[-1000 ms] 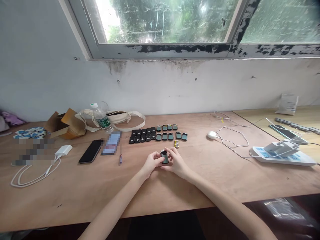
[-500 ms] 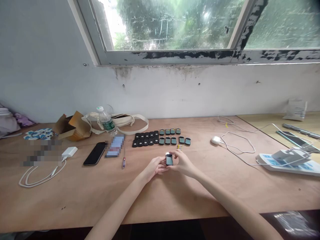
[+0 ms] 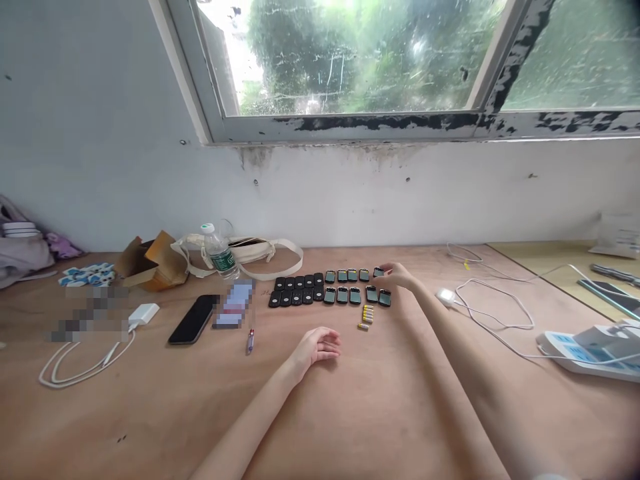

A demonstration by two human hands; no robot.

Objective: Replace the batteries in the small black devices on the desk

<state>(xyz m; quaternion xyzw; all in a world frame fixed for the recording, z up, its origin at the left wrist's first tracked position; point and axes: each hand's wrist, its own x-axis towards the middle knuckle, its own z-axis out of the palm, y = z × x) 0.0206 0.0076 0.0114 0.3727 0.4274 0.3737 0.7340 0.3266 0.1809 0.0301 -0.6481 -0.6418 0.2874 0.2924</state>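
My right hand (image 3: pixel 399 275) reaches to the right end of the back row, its fingers closed on a small dark device (image 3: pixel 379 272) with a grey-green face. Several similar devices (image 3: pixel 342 295) lie in two rows to the left and in front of it. My left hand (image 3: pixel 320 347) rests on the table nearer to me, fingers apart and slightly curled, holding nothing. Left of the devices sit two rows of black covers (image 3: pixel 297 297) with round pale marks. Several yellow batteries (image 3: pixel 368 313) lie in front of the devices.
A screwdriver (image 3: pixel 251 341), a black phone (image 3: pixel 195 319) and a blurred, lit screen (image 3: pixel 234 304) lie to the left. Behind them are a bottle (image 3: pixel 221 254), a strapped bag (image 3: pixel 250 250) and an open carton (image 3: pixel 155 263). White cables and a power strip (image 3: pixel 580 353) are at right.
My right hand has carried the device away from my left hand, back and right to the end of the back row. My left hand has let go of it and is open. The view has shifted slightly.
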